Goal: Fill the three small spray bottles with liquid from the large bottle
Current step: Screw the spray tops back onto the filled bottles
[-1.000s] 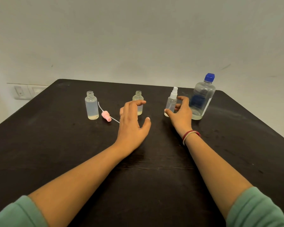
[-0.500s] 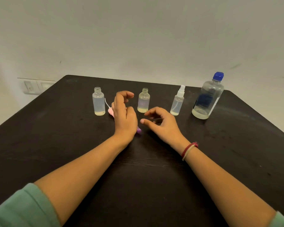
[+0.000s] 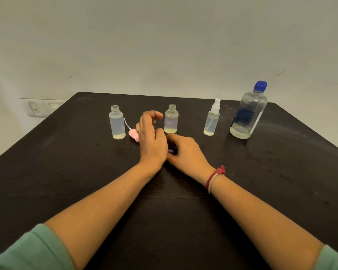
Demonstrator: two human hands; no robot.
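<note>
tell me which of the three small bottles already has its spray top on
The rightmost small bottle, beside the large bottle: it wears a white spray top. The left small bottle and middle small bottle stand with open necks.

Left hand (image 3: 152, 142), fingers (image 3: 154, 114) loosely curled, touching the curled right hand (image 3: 187, 153)

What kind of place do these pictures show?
Probably a plain room indoors, perhaps a home: a dark table stands against a bare pale wall, and a switch plate sits low on that wall.
</note>
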